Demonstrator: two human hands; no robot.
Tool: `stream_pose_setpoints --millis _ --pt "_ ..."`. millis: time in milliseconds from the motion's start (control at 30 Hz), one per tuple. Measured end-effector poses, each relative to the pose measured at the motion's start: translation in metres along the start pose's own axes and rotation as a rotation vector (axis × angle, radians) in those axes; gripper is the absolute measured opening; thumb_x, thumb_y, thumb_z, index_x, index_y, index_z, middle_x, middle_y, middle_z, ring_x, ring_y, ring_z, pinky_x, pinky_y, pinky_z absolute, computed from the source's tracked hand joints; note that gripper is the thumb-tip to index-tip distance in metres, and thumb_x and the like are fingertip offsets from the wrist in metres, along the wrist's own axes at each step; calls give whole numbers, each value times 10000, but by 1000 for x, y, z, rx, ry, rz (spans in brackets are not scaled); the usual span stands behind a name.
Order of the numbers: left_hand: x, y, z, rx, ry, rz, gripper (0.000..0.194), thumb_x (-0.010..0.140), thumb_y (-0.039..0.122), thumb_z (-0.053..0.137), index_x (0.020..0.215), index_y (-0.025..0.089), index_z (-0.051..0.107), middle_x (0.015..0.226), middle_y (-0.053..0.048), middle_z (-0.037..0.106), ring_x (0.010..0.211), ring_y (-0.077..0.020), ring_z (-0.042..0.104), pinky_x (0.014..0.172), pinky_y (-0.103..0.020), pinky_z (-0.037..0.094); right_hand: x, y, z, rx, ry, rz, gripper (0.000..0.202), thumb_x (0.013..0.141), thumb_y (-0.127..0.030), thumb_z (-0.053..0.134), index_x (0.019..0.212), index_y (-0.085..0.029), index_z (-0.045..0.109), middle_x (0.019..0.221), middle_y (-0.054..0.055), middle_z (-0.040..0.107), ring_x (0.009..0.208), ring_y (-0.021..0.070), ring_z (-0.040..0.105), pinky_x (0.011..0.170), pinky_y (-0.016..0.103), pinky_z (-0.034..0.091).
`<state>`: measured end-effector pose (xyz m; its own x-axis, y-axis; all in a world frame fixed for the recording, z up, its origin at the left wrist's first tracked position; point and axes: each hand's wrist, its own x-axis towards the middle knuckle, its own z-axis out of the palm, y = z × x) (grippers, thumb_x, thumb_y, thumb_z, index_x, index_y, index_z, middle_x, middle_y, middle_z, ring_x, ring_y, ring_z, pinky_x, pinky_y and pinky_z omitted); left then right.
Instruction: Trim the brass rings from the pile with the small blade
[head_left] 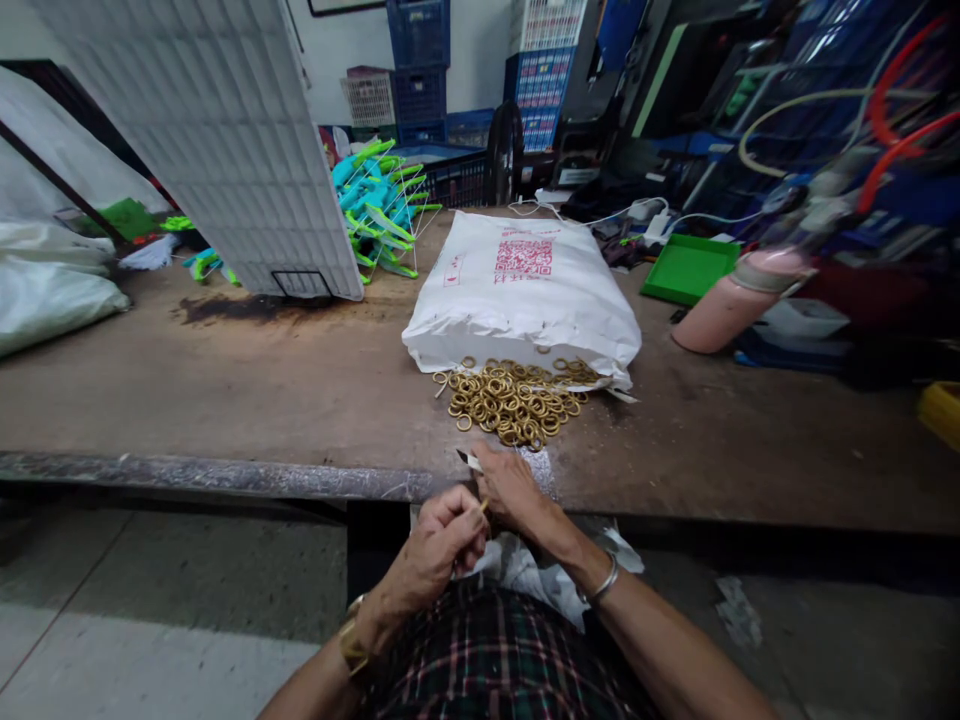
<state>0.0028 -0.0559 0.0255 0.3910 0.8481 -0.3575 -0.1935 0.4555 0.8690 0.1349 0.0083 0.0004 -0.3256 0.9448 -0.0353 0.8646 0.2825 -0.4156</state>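
Note:
Close to my lap, my left hand [444,540] pinches a small brass ring [484,506], of which only an edge shows. My right hand [511,488] is closed at the table's front edge around a small knife [470,460]. The knife has a dark tip and a whitish part; the rest is hidden in the fingers. The two hands are close together. Just beyond them lies a heap of brass rings [517,400], spilling from the front of a white sack [480,310] with red print.
A white ribbed panel [247,160] stands upright at the left of the table [300,400]. Behind it are turquoise and green plastic pieces [382,205]. To the right are a green tray [690,270] and a pink bottle-like object [716,305]. Crumpled white plastic [517,565] hangs below the edge.

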Motion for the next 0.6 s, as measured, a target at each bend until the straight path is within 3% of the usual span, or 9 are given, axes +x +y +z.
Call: stream_pose_setpoints --millis 100,233,433,600 --pt "1 -22 2 -123 -25 -208 290 738 422 568 682 163 451 531 37 478 386 -37 360 355 -160 189 -2 3 -2 5 66 21 228 726 -116 397 887 -195 539 641 23 598 549 141 496 516 256 228" --pt "19 -55 -11 -299 112 -466 210 663 306 629 680 139 502 542 19 508 404 -58 421 356 -160 230 -2 16 -13 50 227 69 246 713 -100 403 883 -195 553 720 26 622 643 150 532 573 247 281" --pt "42 -70 -15 -465 260 -517 98 670 195 597 655 132 525 563 -22 560 473 -96 518 426 -179 318 12 56 -33 112 495 88 228 741 -138 406 914 -163 553 877 73 614 804 179 536 699 259 364" --pt "49 -80 -11 -427 321 -496 117 629 176 619 690 153 521 670 -42 595 575 -149 593 456 -200 338 20 82 -36 80 561 87 276 754 -134 397 983 -153 550 956 95 594 898 191 522 764 277 387"
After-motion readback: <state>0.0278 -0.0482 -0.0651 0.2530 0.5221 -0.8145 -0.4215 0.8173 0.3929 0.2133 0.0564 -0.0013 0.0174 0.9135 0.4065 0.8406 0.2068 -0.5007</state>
